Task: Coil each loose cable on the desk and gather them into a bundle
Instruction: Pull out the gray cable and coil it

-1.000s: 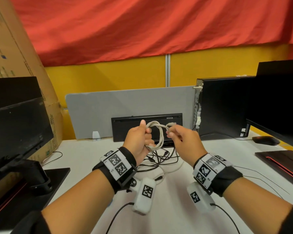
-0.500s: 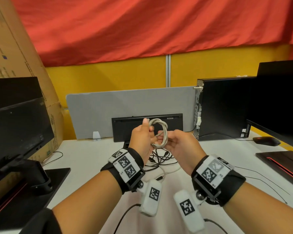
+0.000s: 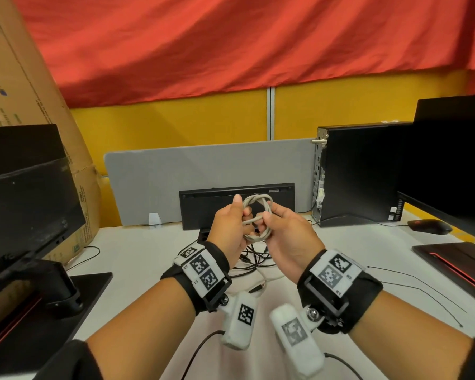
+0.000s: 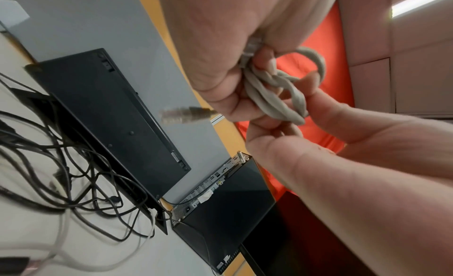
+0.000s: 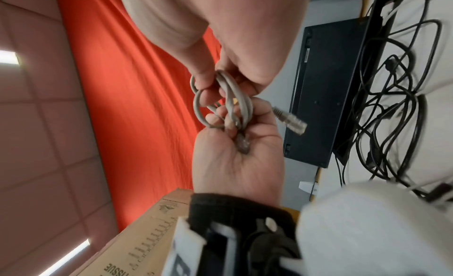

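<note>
A grey cable (image 3: 258, 200) is wound into a small coil and held above the desk between both hands. My left hand (image 3: 228, 229) grips the coil's left side, thumb upright. My right hand (image 3: 285, 234) pinches its right side, and a strand crosses the loop's middle. In the left wrist view the coil (image 4: 277, 90) sits in my left hand (image 4: 220, 47), with one plug (image 4: 183, 114) sticking out free. The right wrist view shows a second plug (image 5: 242, 142) lying in my left palm (image 5: 232, 164). Loose black cables (image 3: 254, 256) lie tangled on the desk below the hands.
A black keyboard (image 3: 209, 204) stands on edge against a grey divider (image 3: 203, 168). A black PC tower (image 3: 359, 174) and mouse (image 3: 428, 226) are at the right, monitors (image 3: 25, 204) on both sides, a cardboard box (image 3: 25, 91) at the left. A white cable (image 3: 269, 278) lies among the black ones.
My hands have drawn closer together. The wide loop between them has become a small tight coil, and my right hand has brought a strand across its middle.
</note>
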Tool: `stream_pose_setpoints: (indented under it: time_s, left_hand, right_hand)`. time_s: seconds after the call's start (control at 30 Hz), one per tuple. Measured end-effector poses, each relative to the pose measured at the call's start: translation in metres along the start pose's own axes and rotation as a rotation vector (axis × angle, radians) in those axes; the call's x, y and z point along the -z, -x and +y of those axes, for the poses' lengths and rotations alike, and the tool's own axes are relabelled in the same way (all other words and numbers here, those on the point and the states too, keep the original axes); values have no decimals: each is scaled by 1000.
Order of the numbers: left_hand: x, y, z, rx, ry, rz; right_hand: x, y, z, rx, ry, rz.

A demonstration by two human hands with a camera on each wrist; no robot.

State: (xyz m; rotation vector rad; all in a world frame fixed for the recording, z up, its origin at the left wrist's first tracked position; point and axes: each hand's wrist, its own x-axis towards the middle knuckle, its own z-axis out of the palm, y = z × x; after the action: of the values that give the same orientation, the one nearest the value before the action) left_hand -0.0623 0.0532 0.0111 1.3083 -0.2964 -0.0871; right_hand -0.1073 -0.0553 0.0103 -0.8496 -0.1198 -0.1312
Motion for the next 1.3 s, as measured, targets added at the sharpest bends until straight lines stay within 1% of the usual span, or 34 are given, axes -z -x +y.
stream_pose_setpoints:
  time_s: [0.07, 0.13, 0.23, 0.3, 0.37, 0.43, 0.47, 0.5, 0.53, 0.63, 0.67, 0.7, 0.77, 0.8, 0.83, 0.87, 0.9, 0.97, 1.0, 1.1, 1.17, 1.23, 1.3]
  left_hand:
    - [2, 1, -1, 4, 5, -28]
    - [3, 1, -2, -4, -24, -43]
    - [2, 1, 0, -17, -67, -47]
    - [3, -1, 4, -35, -103, -31]
    - [6, -3, 6, -62, -150, -22]
    - [11, -4, 7, -71, -150, -7]
    - [14, -4, 8, -64, -130, 6]
    - [16, -5, 9, -57, -105, 14]
    - [18, -5, 9, -53, -86, 18]
    - [18, -4, 8, -62, -65, 28]
    - [17, -4, 7, -64, -65, 32]
    - [16, -5, 6, -69, -76, 36]
    - [17, -5, 4, -81, -129, 45]
    - [18, -5, 3, -83, -158, 52]
    - [19, -5, 2, -84, -184, 62]
    - [20, -6, 1, -85, -207, 70]
    - [21, -6, 0, -89, -227, 74]
    - [21, -6, -1, -106, -272, 68]
    - [21, -6, -2, -117, -294, 66]
    - [21, -7, -3, -149, -324, 81]
    - [23, -10, -2, -170, -334, 96]
    - [25, -12, -1, -181, -333, 112]
    - [26, -14, -1, -183, -331, 129]
  right_hand:
    - [-4, 2, -5, -49, -65, -81]
    - [-7, 2, -7, -44, 40, -95]
    - [-5, -1, -7, -2, 261, -48]
    - [-5, -1, -8, 16, 433, -42]
    - [-4, -2, -11, 36, 679, -27]
    - [0, -5, -16, 82, 937, 65]
    - [3, -7, -19, 109, 1010, 124]
    - [4, -7, -22, 124, 1024, 164]
    - [4, -6, -24, 120, 1000, 174]
    - [3, -1, -20, 88, 924, 156]
    - [2, 0, -18, 126, 945, 168]
    - [1, 1, -15, 198, 1006, 174]
    - [0, 3, -11, 347, 1167, 103]
    - [-1, 4, -9, 381, 1262, 41]
    - [-2, 4, -8, 373, 1343, -15]
    - [-3, 4, -6, 331, 1379, -55]
    - [-4, 3, -5, 259, 1358, -67]
    - [-4, -1, -4, 113, 1174, -24]
    - [-5, -2, -3, 70, 1069, 13]
    - [-9, -1, 0, -18, 792, 130]
    - [-8, -1, 0, -88, 541, 182]
    - [-9, 0, 0, -133, 308, 181]
    - [-11, 0, 1, -139, 149, 164]
